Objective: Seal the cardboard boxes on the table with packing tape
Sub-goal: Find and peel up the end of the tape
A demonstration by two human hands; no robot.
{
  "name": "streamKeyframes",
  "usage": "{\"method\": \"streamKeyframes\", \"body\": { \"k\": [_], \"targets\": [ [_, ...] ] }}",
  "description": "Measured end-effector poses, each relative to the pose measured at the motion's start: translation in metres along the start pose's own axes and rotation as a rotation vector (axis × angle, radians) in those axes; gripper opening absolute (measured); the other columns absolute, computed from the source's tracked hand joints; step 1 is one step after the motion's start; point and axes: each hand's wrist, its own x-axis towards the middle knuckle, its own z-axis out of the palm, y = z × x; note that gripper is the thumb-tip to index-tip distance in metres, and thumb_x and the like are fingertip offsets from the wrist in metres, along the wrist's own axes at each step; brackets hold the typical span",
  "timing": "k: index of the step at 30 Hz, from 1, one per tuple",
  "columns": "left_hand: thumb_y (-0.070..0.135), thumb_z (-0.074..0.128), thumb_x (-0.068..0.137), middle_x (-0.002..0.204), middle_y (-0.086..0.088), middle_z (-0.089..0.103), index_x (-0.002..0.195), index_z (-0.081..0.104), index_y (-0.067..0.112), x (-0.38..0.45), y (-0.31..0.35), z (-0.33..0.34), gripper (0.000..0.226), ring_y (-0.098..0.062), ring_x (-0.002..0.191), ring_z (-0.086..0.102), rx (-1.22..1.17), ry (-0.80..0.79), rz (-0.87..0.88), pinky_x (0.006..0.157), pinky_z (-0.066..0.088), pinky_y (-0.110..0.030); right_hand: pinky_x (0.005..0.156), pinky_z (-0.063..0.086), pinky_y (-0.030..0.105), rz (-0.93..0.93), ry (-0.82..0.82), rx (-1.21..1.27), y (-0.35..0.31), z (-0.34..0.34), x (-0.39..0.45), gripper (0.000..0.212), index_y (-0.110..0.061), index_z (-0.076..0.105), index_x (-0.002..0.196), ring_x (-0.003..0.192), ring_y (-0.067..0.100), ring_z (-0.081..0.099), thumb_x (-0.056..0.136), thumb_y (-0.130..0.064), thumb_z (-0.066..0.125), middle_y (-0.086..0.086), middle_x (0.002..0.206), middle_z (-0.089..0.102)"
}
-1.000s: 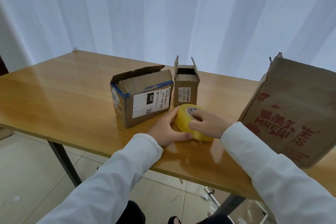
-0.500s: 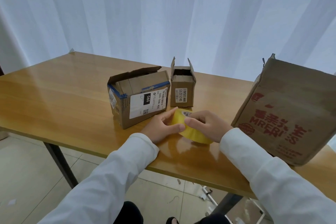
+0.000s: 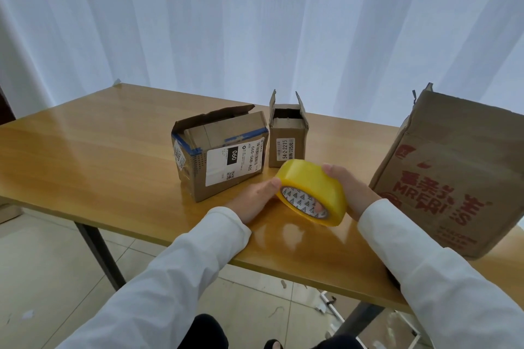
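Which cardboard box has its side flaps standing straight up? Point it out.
The small narrow box behind the tape roll, labelled 54-2-2215. Its two side flaps stand upright; the wider middle box has flaps sagging inward, and the big red-printed box is tilted.

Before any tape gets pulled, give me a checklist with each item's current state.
1. Tape roll held: ok, the right hand grips its far side and the left hand pinches its near rim.
2. Loose tape end found: cannot tell, no free end shows.
3. Labelled box flaps down: not ok, one flap is partly raised.
4. Small box flaps down: not ok, both stand upright.
5. Large red-printed box closed: cannot tell, its top is not visible.
6. Boxes resting on the table: ok.
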Motion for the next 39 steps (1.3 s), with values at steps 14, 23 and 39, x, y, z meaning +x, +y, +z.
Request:
{"method": "streamKeyframes", "body": {
  "k": [14,23,39],
  "targets": [
    [0.083,0.04,0.066,0.101,0.018,0.064,0.122,0.054,0.034,-0.009,-0.004,0.002,0.076,0.0,0.093,0.061,-0.076,0.131,0.134,0.076,0.044,-0.008,0.055,0.034,0.022,-0.373,0.166,-0.799,-0.035,0.028,-0.023,0.048,-0.016,0.054,0.062,0.054,0.011,0.046,0.096,-0.049,0.043,0.003,0.058,0.05],
    [0.061,0.079,0.057,0.138,0.0,0.05,0.139,0.041,0.027,-0.008,-0.004,-0.007,0.097,-0.009,0.12,0.05,-0.174,0.021,-0.014,0.097,0.04,-0.02,0.068,0.038,0.028,-0.56,0.272,-0.707,0.016,0.001,-0.015,0.039,-0.02,0.055,0.068,0.077,0.012,0.049,0.072,-0.057,0.044,-0.006,0.076,0.055],
    [0.051,0.067,0.08,0.147,0.004,0.037,0.146,0.03,0.027,-0.01,-0.008,0.006,0.08,-0.01,0.127,0.04,0.197,0.165,0.071,0.099,0.033,-0.018,0.111,0.031,0.042,-0.201,-0.056,-1.139,0.012,0.018,-0.02,0.059,-0.035,0.055,0.124,0.13,0.025,0.037,0.076,-0.069,0.053,-0.005,0.13,0.053]
  ]
}}
